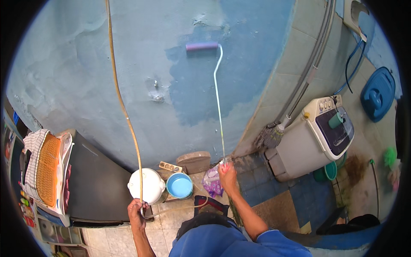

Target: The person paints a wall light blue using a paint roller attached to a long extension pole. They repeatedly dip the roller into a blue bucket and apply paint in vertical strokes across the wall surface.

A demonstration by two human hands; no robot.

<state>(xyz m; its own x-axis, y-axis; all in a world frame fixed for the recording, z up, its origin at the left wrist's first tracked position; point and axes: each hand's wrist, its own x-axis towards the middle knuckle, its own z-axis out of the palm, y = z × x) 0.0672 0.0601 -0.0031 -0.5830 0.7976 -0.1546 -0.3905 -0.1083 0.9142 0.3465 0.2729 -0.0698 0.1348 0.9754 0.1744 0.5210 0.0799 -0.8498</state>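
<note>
My right hand [227, 174] is closed round the handle of a long paint roller [218, 96]. Its purple sleeve [202, 46] lies against the wall, over a darker, wet-looking blue patch [195, 92] with ragged edges. The lighter blue wall [81, 77] around it has peeling spots. My left hand [136, 210] grips a yellowish hose [123, 103] that rises along the wall and leaves the top of the picture. Below that hand the hose loops over the floor. A bucket of blue paint [179, 185] stands between my hands, beside a white lidded pot [146, 186].
Left stands a dark fridge-like cabinet [96, 175] with an orange basket [46, 169] on top. A power strip [170, 166] and a purple bag [210, 182] sit near the wall's foot. Mops [274, 133] and a washing machine [306, 143] stand on the right.
</note>
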